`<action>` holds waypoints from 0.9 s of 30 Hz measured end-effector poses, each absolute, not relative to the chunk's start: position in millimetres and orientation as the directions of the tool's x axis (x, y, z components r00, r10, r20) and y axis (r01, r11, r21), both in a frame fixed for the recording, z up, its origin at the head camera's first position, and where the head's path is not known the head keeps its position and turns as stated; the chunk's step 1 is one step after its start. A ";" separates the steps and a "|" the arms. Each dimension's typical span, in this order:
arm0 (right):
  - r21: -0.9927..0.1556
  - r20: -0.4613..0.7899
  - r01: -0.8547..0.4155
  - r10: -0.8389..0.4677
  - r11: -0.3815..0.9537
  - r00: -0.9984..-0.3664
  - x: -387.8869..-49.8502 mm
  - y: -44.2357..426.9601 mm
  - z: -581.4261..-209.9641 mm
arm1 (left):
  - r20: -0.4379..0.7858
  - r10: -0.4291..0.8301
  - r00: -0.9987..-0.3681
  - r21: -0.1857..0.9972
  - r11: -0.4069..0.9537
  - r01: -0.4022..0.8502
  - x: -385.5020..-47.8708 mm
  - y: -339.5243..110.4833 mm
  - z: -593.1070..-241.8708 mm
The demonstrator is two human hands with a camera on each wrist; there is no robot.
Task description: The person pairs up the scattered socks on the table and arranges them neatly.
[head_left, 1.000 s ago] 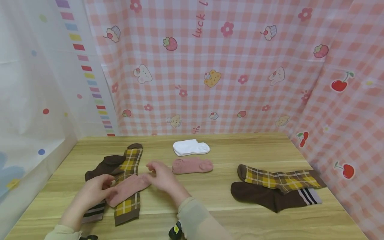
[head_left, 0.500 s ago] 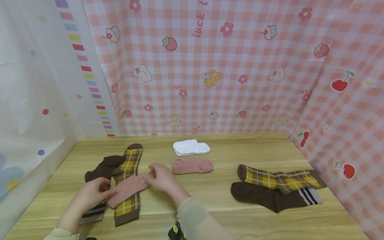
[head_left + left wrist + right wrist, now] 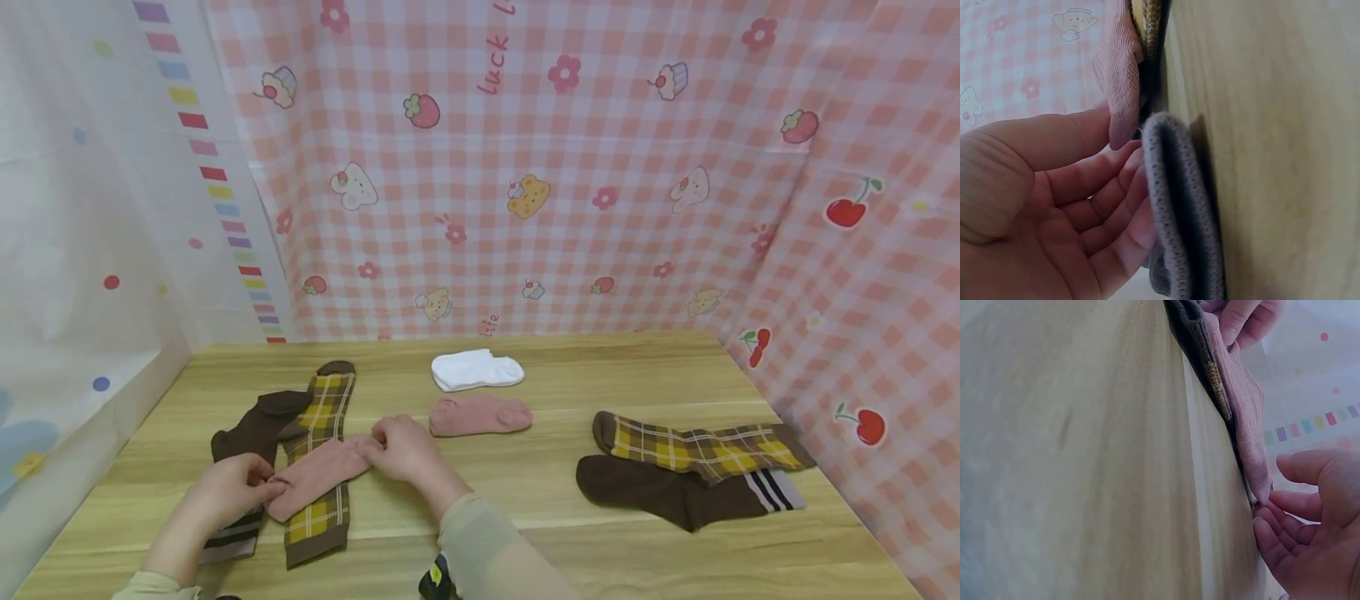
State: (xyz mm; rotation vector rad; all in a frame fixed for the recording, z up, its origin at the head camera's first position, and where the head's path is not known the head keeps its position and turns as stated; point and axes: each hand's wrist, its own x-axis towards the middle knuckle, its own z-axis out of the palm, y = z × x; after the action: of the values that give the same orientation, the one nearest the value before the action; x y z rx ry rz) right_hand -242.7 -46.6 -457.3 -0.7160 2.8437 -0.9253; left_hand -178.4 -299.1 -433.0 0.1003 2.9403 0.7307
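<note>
Left hand [image 3: 220,497]: there you are, pinching the nearer end of the held pink sock [image 3: 318,481] between thumb and fingers.
Right hand [image 3: 414,455]: your fingertips touch its other end, thumb apart from the cloth; whether they grip it, I cannot tell.
Sock in play: it spans the gap between your hands, lying right across the near plaid sock [image 3: 327,407].
Looks settled: just beyond your right hand, the white sock [image 3: 476,370] and the second pink sock [image 3: 482,416] lie flat; well to its right, the far plaid sock [image 3: 701,452] and the far brown sock [image 3: 660,492] overlap.
Looks left: you seem partway, I judge, with this pink one unfinished, and the near plaid sock and near brown sock [image 3: 247,429] lying askew around your left hand.
Pinks: two, one in hand, one beyond your right.
Plaids: two, one between your hands, one far right.
Browns: two, both with striped cuffs.
Whites: one showing; a second underneath, I cannot tell.
Tally: seven socks in sight.
</note>
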 end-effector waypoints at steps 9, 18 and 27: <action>-0.560 0.056 -0.384 -0.429 0.734 -0.902 -240.9 -48.0 -457.0 | -0.081 0.108 -0.991 0.489 0.871 0.055 -179.4 -297.7 -436.6; -0.556 0.092 -0.409 -0.435 0.723 -0.896 -244.7 -49.4 -459.2 | -0.059 0.113 -0.992 0.494 0.867 0.069 -180.2 -295.3 -436.0; -0.611 0.075 -0.371 -0.416 0.699 -0.906 -244.9 -50.0 -461.5 | -0.026 0.108 -0.994 0.518 0.852 0.079 -178.7 -296.0 -436.4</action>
State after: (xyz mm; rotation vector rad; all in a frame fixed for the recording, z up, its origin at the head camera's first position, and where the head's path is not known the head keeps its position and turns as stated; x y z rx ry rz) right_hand -244.9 -50.0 -461.5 -0.6567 2.8316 -0.9951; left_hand -178.7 -296.0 -436.4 0.1507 2.9704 0.8273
